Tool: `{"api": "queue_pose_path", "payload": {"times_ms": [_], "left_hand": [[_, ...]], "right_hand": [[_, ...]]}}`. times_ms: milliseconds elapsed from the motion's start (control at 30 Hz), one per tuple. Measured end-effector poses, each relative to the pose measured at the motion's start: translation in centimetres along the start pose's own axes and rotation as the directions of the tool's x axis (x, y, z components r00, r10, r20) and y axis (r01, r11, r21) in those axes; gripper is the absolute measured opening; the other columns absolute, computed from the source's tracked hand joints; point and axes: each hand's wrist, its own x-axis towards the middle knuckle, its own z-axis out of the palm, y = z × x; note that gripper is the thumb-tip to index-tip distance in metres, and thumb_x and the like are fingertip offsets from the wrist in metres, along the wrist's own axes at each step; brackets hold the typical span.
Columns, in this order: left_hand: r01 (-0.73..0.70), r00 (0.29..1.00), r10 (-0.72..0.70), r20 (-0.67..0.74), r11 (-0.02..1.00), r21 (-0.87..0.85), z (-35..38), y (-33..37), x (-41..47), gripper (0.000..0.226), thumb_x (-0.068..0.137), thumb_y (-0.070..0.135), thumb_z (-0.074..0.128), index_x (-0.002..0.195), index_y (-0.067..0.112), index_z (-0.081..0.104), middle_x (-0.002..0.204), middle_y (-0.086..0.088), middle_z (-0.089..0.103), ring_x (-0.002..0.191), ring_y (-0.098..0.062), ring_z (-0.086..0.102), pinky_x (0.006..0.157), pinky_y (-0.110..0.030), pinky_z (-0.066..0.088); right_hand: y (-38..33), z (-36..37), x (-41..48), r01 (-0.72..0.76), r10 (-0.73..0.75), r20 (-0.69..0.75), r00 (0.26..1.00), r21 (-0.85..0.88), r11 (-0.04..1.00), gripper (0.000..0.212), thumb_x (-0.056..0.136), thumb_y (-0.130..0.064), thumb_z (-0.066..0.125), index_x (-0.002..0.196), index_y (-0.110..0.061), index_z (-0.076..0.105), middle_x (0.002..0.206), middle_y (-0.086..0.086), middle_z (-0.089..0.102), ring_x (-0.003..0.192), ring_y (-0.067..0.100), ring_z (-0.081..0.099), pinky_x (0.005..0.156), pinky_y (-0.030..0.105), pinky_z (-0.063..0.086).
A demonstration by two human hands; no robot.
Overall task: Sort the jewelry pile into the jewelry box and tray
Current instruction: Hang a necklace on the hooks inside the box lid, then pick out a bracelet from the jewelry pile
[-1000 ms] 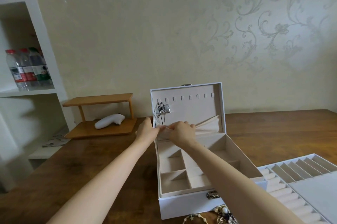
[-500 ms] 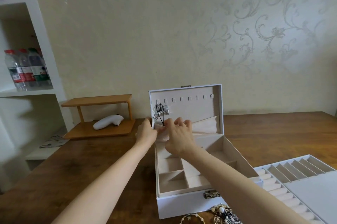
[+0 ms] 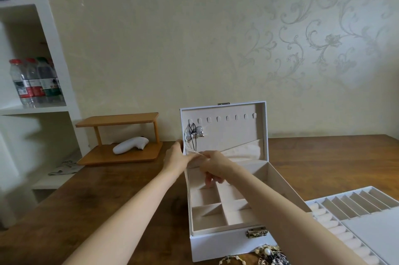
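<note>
silver bow necklace [image 3: 195, 134] hangs at 10 o'clock on lid of white jewelry box [image 3: 216, 245]; right hand [image 3: 213, 164] is now down off its cord at beige lid pocket [image 3: 241, 150], curled, hold unclear, while left hand [image 3: 176, 157] pinches the hem, so likely tucking the cord, piece nearly stowed.

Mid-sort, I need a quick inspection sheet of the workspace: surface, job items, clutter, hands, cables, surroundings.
Surface: brown wooden table.
Job's things: white jewelry box open, lid upright, visible compartments empty; bow necklace hangs inside the lid; tray at right; jewelry pile before the box's front.
Clutter: wooden stand holding a white handheld device.
Hands: left hand grips the lid's left edge; right hand pinches the lid pocket at its rim.
Cables: nothing seen.
Surroundings: patterned wall; white shelf with bottles.
</note>
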Motion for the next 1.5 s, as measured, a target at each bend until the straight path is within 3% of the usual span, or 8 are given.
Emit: {"api": "queue_pose_path", "payload": {"times_ms": [367, 500, 700, 900, 1067, 1233, 1367, 1500], "left_hand": [[-0.012, 0.999, 0.013, -0.046, 1.0, 0.012, 0.1, 0.0, -0.2, 0.06, 0.077, 0.032, 0.076, 0.128, 0.011, 0.051, 0.119, -0.009, 0.063, 0.11, -0.026, 0.059, 0.093, -0.045, 0.049], [0.005, 0.999, -0.004, -0.048, 1.0, 0.03, 0.1, -0.1, 0.0, 0.061, 0.077, 0.034, 0.076, 0.128, 0.012, 0.051, 0.12, -0.008, 0.062, 0.111, -0.027, 0.058, 0.093, -0.045, 0.049], [-0.004, 0.996, 0.014, -0.09, 0.995, 0.104, 0.2, 0.4, 0.0, 0.047, 0.08, 0.031, 0.073, 0.114, 0.005, 0.055, 0.109, -0.012, 0.064, 0.103, -0.031, 0.06, 0.086, -0.037, 0.05], [0.011, 0.999, -0.005, -0.053, 0.994, 0.111, 0.2, 0.7, 0.5, 0.055, 0.075, 0.029, 0.079, 0.115, 0.004, 0.051, 0.113, -0.012, 0.061, 0.108, -0.03, 0.057, 0.084, -0.033, 0.045], [0.006, 0.995, 0.04, -0.094, 0.897, 0.442, 0.3, 1.7, 0.1, 0.064, 0.079, 0.045, 0.071, 0.122, 0.004, 0.046, 0.125, -0.013, 0.058, 0.116, -0.029, 0.053, 0.089, -0.035, 0.037], [-0.073, 0.988, 0.118, -0.097, 0.924, 0.375, -0.1, 0.3, -2.4, 0.091, 0.078, 0.044, 0.072, 0.142, 0.012, 0.017, 0.144, -0.008, 0.036, 0.131, -0.027, 0.037, 0.1, -0.045, 0.037], [0.029, 0.998, -0.055, 0.029, 0.823, 0.567, 0.1, -1.4, -3.6, 0.058, 0.091, 0.043, 0.055, 0.133, 0.007, 0.036, 0.129, -0.013, 0.052, 0.115, -0.033, 0.053, 0.083, -0.039, 0.046], [-0.018, 0.999, 0.033, -0.009, 0.747, 0.664, 1.1, -1.8, -3.1, 0.024, 0.098, 0.025, 0.042, 0.109, 0.006, 0.051, 0.115, -0.017, 0.059, 0.104, -0.037, 0.056, 0.068, -0.035, 0.039]], "right_hand": [[-1.0, -0.3, 0.4, -0.031, 0.023, -0.07, 0.997, -0.11, 0.993, 0.023, 0.082, -0.016, 0.049, 0.1, -0.015, 0.063, 0.042, 0.004, 0.053, 0.029, 0.008, 0.037, 0.034, 0.017, 0.028], [-0.7, 0.5, 0.1, -0.03, 0.03, 0.003, 1.0, 0.041, 0.999, 0.026, 0.081, -0.01, 0.05, 0.101, -0.008, 0.066, 0.042, 0.006, 0.049, 0.029, 0.011, 0.029, 0.035, 0.016, 0.023], [0.7, -4.1, -0.8, 0.142, -0.177, -0.36, 0.916, -0.123, 0.982, 0.028, 0.08, -0.005, 0.047, 0.09, -0.024, 0.065, 0.051, 0.007, 0.064, 0.034, 0.01, 0.051, 0.041, 0.017, 0.041], [6.5, -7.0, -3.1, 0.063, -0.181, -0.241, 0.954, -0.427, 0.902, 0.024, 0.082, -0.016, 0.058, 0.076, -0.038, 0.064, 0.061, -0.009, 0.066, 0.057, 0.001, 0.058, 0.061, 0.023, 0.047], [7.9, -7.7, -6.1, 0.173, -0.279, -0.191, 0.941, -0.437, 0.883, 0.014, 0.084, -0.018, 0.065, 0.087, -0.03, 0.072, 0.081, -0.007, 0.069, 0.076, 0.011, 0.062, 0.075, 0.027, 0.051], [8.5, -9.3, -10.6, 0.366, -0.455, -0.169, 0.874, -0.387, 0.846, 0.02, 0.082, -0.017, 0.071, 0.086, -0.037, 0.072, 0.085, -0.022, 0.067, 0.082, 0.005, 0.058, 0.069, 0.015, 0.044], [9.3, -9.6, -12.6, 0.479, -0.487, 0.068, 0.871, -0.345, 0.807, 0.037, 0.067, -0.059, 0.071, 0.094, -0.033, 0.074, 0.087, -0.018, 0.061, 0.089, 0.01, 0.053, 0.075, 0.019, 0.043], [10.4, -8.2, -12.3, 0.545, -0.552, 0.094, 0.829, -0.356, 0.759, 0.033, 0.071, -0.059, 0.066, 0.085, -0.03, 0.074, 0.088, -0.016, 0.06, 0.089, 0.01, 0.053, 0.078, 0.029, 0.044]]}}
